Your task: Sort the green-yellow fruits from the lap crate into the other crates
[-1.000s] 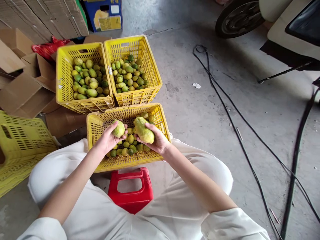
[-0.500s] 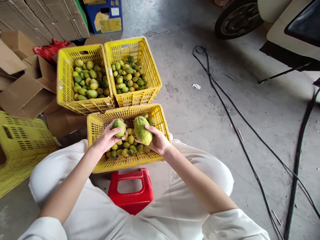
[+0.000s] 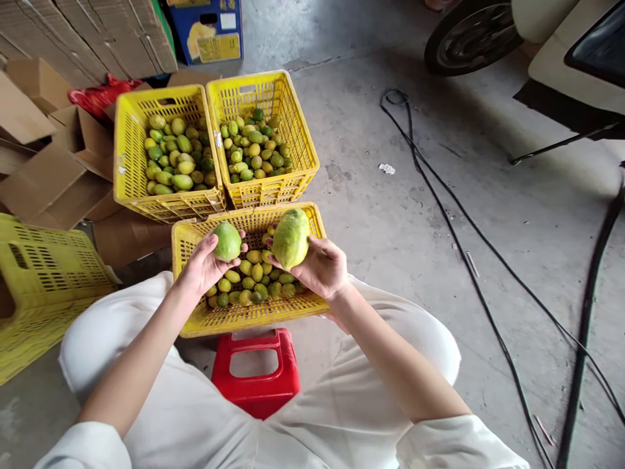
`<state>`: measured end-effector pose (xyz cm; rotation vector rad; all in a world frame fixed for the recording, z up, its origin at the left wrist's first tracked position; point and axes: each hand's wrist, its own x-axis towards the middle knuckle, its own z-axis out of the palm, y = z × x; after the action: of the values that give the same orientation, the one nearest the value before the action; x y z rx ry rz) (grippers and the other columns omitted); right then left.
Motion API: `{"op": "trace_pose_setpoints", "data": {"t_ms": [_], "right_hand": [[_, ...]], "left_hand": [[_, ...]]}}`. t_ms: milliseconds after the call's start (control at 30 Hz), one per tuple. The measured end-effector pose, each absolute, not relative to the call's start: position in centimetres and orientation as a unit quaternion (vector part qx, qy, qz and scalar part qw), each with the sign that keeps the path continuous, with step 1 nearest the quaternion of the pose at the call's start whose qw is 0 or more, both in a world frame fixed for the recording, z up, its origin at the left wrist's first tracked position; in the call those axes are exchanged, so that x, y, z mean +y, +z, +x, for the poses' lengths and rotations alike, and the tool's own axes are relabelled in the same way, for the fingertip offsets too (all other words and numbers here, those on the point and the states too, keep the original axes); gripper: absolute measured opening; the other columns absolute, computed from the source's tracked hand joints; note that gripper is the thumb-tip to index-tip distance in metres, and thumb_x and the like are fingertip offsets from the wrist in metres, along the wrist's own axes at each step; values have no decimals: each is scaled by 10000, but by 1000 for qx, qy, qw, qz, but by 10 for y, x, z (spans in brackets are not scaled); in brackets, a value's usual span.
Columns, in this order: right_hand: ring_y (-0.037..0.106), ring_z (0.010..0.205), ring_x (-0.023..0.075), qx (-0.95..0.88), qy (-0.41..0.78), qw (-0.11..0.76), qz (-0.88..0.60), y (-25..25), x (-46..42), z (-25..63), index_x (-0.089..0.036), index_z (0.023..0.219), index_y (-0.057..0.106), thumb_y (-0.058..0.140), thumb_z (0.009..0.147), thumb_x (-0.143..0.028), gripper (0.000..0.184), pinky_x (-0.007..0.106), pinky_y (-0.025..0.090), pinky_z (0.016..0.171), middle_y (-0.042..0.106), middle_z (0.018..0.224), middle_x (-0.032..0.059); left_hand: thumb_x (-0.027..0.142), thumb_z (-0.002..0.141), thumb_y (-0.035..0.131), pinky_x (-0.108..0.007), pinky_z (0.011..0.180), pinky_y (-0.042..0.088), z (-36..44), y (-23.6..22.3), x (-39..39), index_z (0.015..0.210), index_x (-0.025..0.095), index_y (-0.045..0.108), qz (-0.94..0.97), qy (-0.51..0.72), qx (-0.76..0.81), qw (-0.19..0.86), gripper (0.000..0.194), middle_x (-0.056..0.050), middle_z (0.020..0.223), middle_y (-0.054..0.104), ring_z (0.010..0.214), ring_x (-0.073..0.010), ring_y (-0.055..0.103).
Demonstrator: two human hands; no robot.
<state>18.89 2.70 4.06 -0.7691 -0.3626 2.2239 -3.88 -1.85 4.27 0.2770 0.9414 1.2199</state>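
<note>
Above the near yellow crate [image 3: 195,322], each of my hands holds one fruit. My left hand [image 3: 202,266] is closed round a round green lemon [image 3: 227,241], its fingertips showing at the far side. A larger, longer yellow-green lemon [image 3: 291,238] rests in my right hand [image 3: 325,268], with the palm turned up and the fingers curled beneath it. Several smaller yellow and green lemons [image 3: 249,283] lie in the crate below, some hidden by my hands and the held fruit.
Two yellow crates [image 3: 168,212] of lemons stand side by side beyond. At left are another yellow crate [image 3: 53,260] and open cardboard boxes [image 3: 46,182]. A red stool [image 3: 256,384] sits between my legs. Black cables [image 3: 454,234] and a vehicle wheel [image 3: 473,39] are at right.
Both held lemons have been lifted slightly and moved a little apart. My right hand has turned palm up, tipping the large lemon more upright.
</note>
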Motion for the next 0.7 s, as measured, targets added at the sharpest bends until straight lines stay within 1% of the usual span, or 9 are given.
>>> {"op": "trace_pose_setpoints", "data": {"t_ms": [100, 167, 233, 300, 400, 467, 533, 600, 700], "right_hand": [[689, 1225, 337, -167, 862, 366, -308, 33, 23, 187, -271, 1195, 632, 770, 717, -318, 500, 525, 624, 957, 750, 1181, 70], [705, 1181, 318, -179, 866, 353, -307, 27, 20, 185, -273, 1210, 629, 824, 694, -331, 555, 477, 642, 912, 747, 1177, 62], [708, 1168, 301, -182, 874, 332, -306, 22, 18, 183, -282, 1211, 632, 853, 690, -368, 573, 449, 648, 899, 747, 1184, 56], [709, 1172, 297, -170, 883, 303, -314, 19, 17, 181, -280, 1177, 644, 834, 725, -426, 511, 457, 644, 917, 754, 1182, 59], [712, 1181, 315, -128, 894, 282, -323, 21, 19, 180, -259, 1135, 650, 701, 817, -493, 398, 519, 627, 954, 764, 1169, 75], [708, 1196, 318, -114, 897, 296, -309, 23, 21, 181, -261, 1169, 633, 619, 836, -441, 379, 566, 608, 981, 762, 1189, 73], [704, 1208, 315, -118, 895, 313, -294, 25, 23, 183, -268, 1200, 611, 606, 803, -364, 408, 592, 594, 997, 758, 1209, 65], [700, 1218, 320, -130, 892, 316, -295, 25, 23, 183, -265, 1181, 604, 651, 768, -339, 423, 590, 596, 1001, 756, 1207, 69], [691, 1234, 333, -146, 886, 312, -311, 22, 19, 181, -257, 1107, 613, 757, 732, -400, 426, 551, 611, 1000, 760, 1160, 80]], "left_hand": [[290, 631, 936, -140, 460, 455, -39, 41, -20, 957, 225, 595, 139, 551, 396, 721, 476, -12, 913, 658, 680, -99, 630], [276, 609, 956, -130, 447, 431, -38, 40, -20, 1000, 239, 609, 151, 541, 391, 730, 524, 4, 894, 634, 660, -86, 602], [281, 619, 953, -153, 464, 458, -35, 39, -20, 1082, 238, 635, 163, 530, 395, 733, 564, -2, 903, 642, 681, -105, 621], [327, 657, 916, -213, 526, 539, -33, 38, -19, 1130, 211, 655, 158, 519, 399, 739, 553, -31, 930, 676, 739, -155, 672], [348, 770, 746, -345, 707, 642, -31, 38, -19, 1199, 177, 664, 111, 505, 409, 752, 470, -93, 1003, 733, 928, -259, 740], [276, 800, 660, -394, 826, 651, -32, 37, -18, 1290, 184, 637, 87, 504, 419, 750, 499, -104, 1054, 752, 1056, -283, 741], [241, 812, 684, -388, 876, 649, -34, 35, -19, 1336, 204, 611, 94, 514, 424, 740, 531, -90, 1068, 755, 1086, -268, 741], [273, 774, 808, -333, 807, 657, -36, 32, -19, 1286, 215, 633, 130, 518, 415, 737, 544, -70, 1036, 744, 1002, -239, 753], [319, 634, 957, -217, 552, 590, -37, 28, -20, 1050, 194, 694, 180, 511, 392, 744, 508, -35, 943, 700, 757, -161, 716]]}}
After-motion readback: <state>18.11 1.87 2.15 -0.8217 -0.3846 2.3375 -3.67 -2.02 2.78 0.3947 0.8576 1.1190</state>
